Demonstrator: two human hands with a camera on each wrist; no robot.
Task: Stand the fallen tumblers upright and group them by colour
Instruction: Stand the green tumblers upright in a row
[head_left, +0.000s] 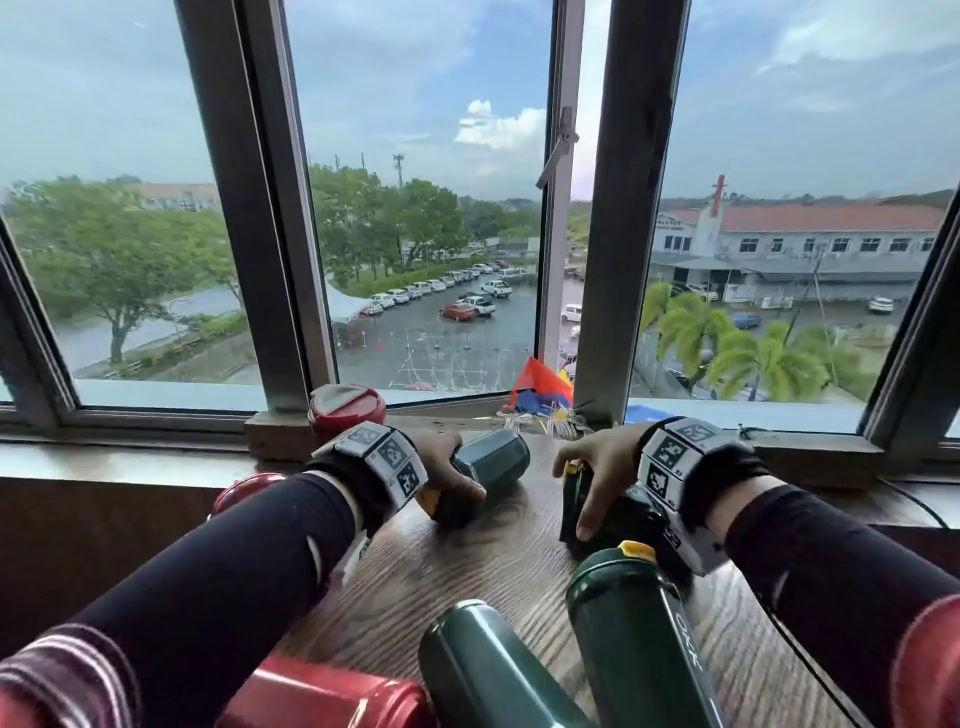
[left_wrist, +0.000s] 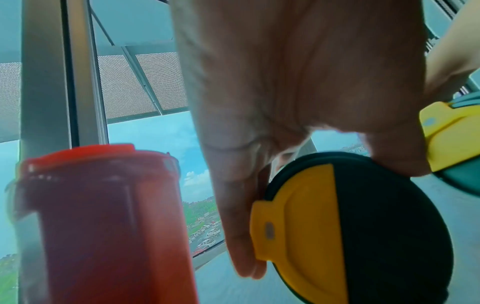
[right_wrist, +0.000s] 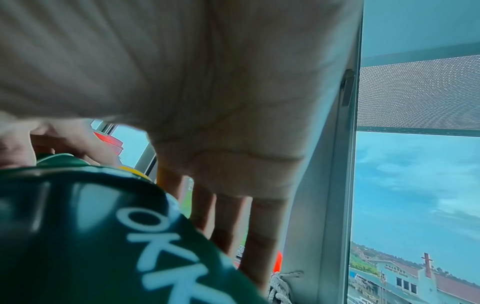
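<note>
Several dark green tumblers with yellow lid flaps lie on the wooden table (head_left: 467, 561). My left hand (head_left: 449, 470) grips one fallen green tumbler (head_left: 491, 457) near its lid (left_wrist: 363, 226), fingers (left_wrist: 233, 205) on one side and thumb on the other. My right hand (head_left: 597, 475) is draped over a second fallen green tumbler (head_left: 623, 519) with white lettering (right_wrist: 103, 236), its fingers (right_wrist: 262, 236) down the far side and its thumb on the near side. Two more green tumblers (head_left: 493, 670) (head_left: 639, 639) lie in front of me. One red tumbler (head_left: 345, 408) (left_wrist: 103, 216) stands by the window.
Another red tumbler (head_left: 244, 493) sits at the table's left edge, partly behind my left arm, and a red one (head_left: 322, 696) lies at the bottom. Small flags (head_left: 540, 389) and cord sit on the sill by the window frame. A cable (head_left: 914, 504) runs at right.
</note>
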